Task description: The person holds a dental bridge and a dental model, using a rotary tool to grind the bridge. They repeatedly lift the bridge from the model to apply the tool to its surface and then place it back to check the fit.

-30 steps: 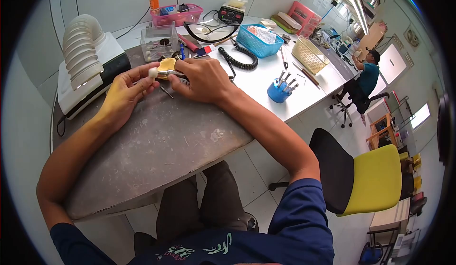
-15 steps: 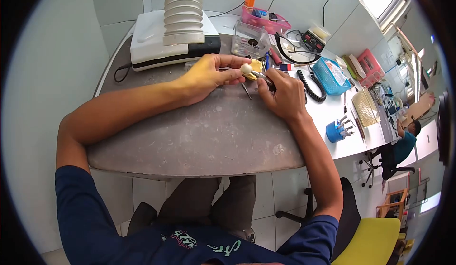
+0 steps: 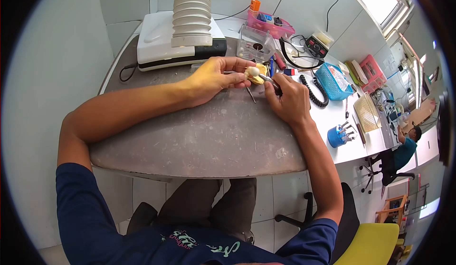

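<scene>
My right hand [image 3: 289,97] is closed around a slim rotary handpiece [image 3: 269,80] with a silver nose, pointing left. At its tip is a rounded white head [image 3: 254,71], close to my left fingertips. My left hand [image 3: 221,78] pinches a tiny pale piece against this white head; its shape is too small to make out. Just behind the fingers lies a yellow dental model [image 3: 261,70], partly hidden. A thin metal tool [image 3: 251,95] rests on the grey bench top [image 3: 199,132] below my hands.
A white suction unit with a ribbed hose [image 3: 191,15] stands at the back left. Behind my hands are a clear box [image 3: 255,44] and a pink basket [image 3: 270,26]. To the right are a coiled cord [image 3: 318,94], a blue basket [image 3: 333,80] and a blue bur holder [image 3: 336,136]. A person [image 3: 404,151] sits far right.
The view has shifted slightly. The white head and the handpiece tip have moved a little relative to my left fingertips. Both hands keep their grip.
</scene>
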